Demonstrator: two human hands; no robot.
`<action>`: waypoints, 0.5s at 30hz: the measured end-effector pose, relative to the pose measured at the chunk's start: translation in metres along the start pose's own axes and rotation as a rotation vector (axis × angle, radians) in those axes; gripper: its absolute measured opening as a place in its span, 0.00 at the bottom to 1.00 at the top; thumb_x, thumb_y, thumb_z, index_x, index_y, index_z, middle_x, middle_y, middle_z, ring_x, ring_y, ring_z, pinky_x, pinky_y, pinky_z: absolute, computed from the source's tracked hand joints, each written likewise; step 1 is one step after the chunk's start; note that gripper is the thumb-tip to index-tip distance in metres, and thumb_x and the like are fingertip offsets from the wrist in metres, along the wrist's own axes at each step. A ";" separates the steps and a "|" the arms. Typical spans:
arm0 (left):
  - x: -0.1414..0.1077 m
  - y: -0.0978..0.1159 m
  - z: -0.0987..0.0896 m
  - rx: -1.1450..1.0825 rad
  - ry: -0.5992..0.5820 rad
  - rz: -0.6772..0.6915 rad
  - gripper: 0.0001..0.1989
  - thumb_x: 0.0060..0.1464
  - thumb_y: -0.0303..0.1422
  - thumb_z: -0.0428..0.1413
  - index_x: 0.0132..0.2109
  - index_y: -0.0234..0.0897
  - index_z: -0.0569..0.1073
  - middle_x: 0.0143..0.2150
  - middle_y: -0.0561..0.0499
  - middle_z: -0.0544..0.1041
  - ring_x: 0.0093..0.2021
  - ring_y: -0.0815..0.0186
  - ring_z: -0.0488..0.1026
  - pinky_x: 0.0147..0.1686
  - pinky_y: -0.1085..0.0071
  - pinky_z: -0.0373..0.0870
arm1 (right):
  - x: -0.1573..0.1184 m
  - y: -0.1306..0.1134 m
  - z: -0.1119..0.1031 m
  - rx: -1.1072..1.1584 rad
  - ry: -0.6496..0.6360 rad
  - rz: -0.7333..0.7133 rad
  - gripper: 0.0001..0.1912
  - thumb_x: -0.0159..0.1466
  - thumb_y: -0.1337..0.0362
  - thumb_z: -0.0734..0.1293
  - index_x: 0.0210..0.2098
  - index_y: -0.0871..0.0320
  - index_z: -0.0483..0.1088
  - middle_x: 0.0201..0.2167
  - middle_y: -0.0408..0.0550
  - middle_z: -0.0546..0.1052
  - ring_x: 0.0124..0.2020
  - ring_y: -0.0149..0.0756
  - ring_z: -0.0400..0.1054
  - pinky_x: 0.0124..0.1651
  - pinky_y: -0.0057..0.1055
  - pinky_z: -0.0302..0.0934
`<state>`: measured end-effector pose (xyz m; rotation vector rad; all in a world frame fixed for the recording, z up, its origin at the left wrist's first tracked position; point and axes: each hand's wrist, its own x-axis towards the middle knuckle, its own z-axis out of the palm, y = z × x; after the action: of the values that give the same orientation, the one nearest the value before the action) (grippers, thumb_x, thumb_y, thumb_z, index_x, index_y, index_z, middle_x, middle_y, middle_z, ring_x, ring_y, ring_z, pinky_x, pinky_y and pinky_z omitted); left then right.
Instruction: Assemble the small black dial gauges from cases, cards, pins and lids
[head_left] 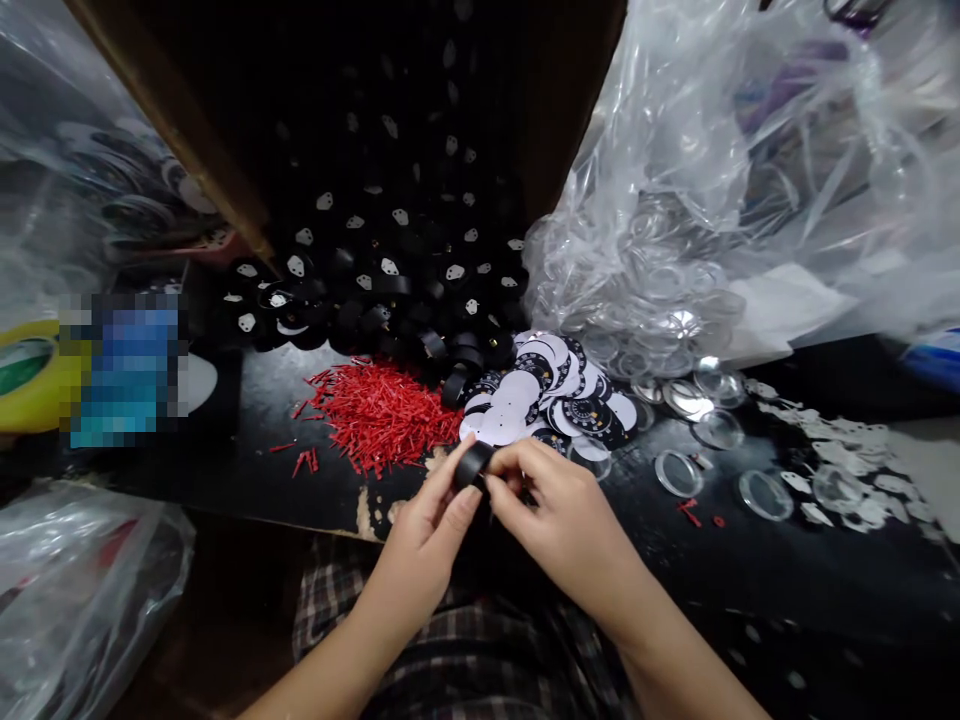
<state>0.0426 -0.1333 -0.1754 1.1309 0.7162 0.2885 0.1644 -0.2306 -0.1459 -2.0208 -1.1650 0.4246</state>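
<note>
A round black part [474, 465] is gripped between the thumb and fingers of my left hand [435, 515], near the table's front edge. My right hand [551, 500] is closed in a pinch at the right side of that part; what its fingertips hold is too small and hidden to name. Just beyond my hands lies a pile of round white and black dial discs [517, 395]. A heap of small red pieces [382, 415] spreads to the left of the discs. Many black round parts [390, 285] are piled behind both.
Clear rings [679, 473] and clear covers [660, 300] in plastic lie at the right. White flat pieces [862, 470] are scattered farther right. A yellow tape roll [37, 375] stands at the far left, above a plastic bag [82, 590].
</note>
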 end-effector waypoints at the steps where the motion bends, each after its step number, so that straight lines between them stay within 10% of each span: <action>1: 0.001 -0.001 -0.001 0.006 -0.034 -0.001 0.20 0.55 0.41 0.59 0.55 0.53 0.72 0.62 0.56 0.69 0.65 0.57 0.59 0.65 0.58 0.53 | -0.006 0.010 -0.006 -0.017 0.005 0.020 0.05 0.64 0.66 0.62 0.34 0.56 0.70 0.30 0.43 0.71 0.30 0.32 0.64 0.35 0.29 0.59; 8: 0.006 -0.007 0.006 -0.313 -0.045 -0.113 0.18 0.56 0.38 0.59 0.54 0.44 0.74 0.56 0.49 0.74 0.55 0.57 0.70 0.52 0.62 0.71 | -0.034 0.089 -0.030 -0.483 0.150 0.292 0.22 0.61 0.53 0.65 0.51 0.56 0.65 0.49 0.55 0.66 0.33 0.39 0.67 0.42 0.42 0.63; 15: 0.003 -0.005 0.012 -0.509 -0.065 -0.333 0.17 0.56 0.35 0.59 0.52 0.36 0.74 0.45 0.44 0.80 0.42 0.61 0.78 0.44 0.66 0.73 | -0.019 0.072 -0.027 -0.157 0.230 0.273 0.14 0.62 0.57 0.64 0.45 0.56 0.68 0.32 0.46 0.74 0.31 0.37 0.70 0.37 0.34 0.64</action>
<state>0.0521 -0.1429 -0.1784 0.5249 0.7090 0.1367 0.2138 -0.2808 -0.1834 -2.3067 -0.8077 0.2295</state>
